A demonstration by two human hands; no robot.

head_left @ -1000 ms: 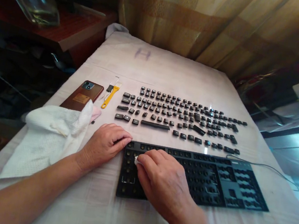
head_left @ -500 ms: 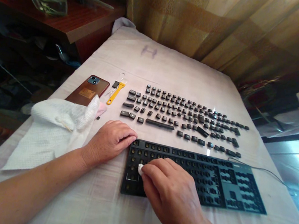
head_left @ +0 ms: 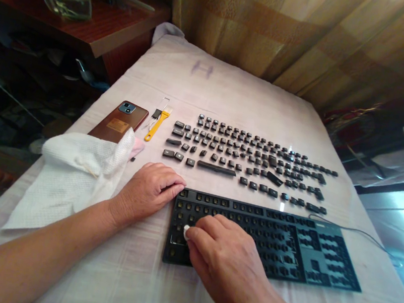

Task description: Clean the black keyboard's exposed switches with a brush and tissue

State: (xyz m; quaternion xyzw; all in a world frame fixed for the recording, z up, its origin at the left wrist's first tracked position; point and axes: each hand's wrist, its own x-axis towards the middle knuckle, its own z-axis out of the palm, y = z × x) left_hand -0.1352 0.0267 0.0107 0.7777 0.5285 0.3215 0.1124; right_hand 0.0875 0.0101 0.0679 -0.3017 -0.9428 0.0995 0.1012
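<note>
One left hand (head_left: 149, 190) loosely curled at keyboard (head_left: 275, 243), right hand (head_left: 224, 247) tight round white wad (head_left: 186, 231)

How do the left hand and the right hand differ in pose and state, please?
The left hand is at the far left corner of the keyboard, while the right hand is over its left part. The right hand pinches a white wad; the left hand shows none. Both are bare, backs upward.
</note>
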